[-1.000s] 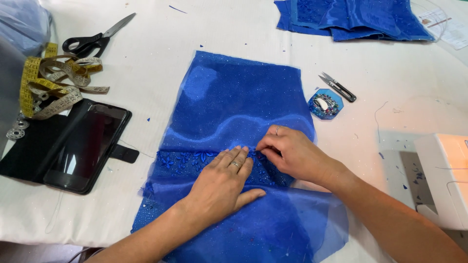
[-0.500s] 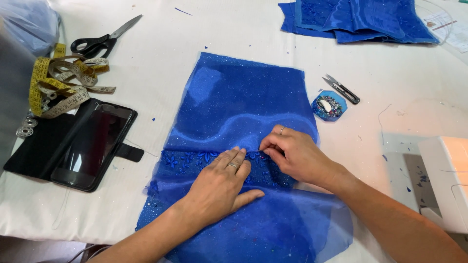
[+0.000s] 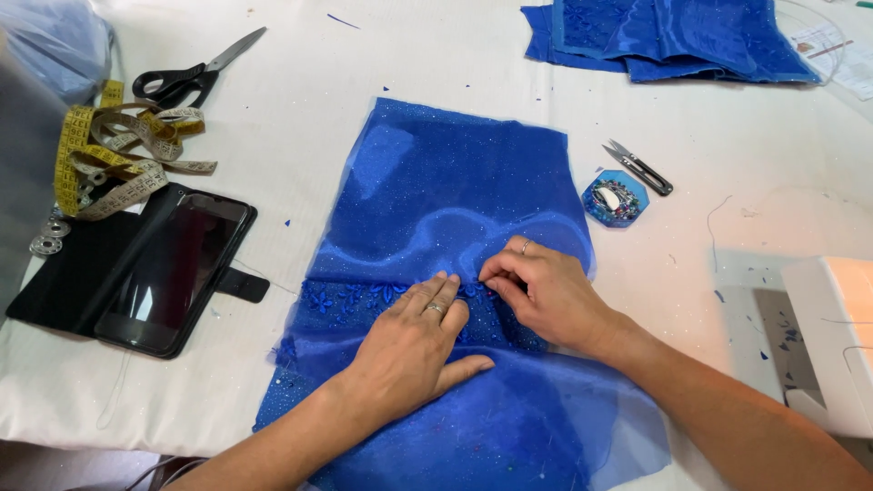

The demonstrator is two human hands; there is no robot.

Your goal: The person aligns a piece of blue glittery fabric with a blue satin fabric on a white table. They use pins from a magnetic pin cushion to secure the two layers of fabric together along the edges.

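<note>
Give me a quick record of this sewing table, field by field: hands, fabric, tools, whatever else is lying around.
Left hand: left hand pressed flat on the blue fabric
Right hand: right hand pinching at the fabric's embroidered band
Surface: white table
Right of fabric: pin box, thread snips
Left of fabric: phone in black case, measuring tape, scissors
Far edge: folded blue fabric pile
Right edge: white sewing machine

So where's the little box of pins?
In the head view, the blue pin box sits on the white table right of the blue fabric, beside the small snips.
</note>
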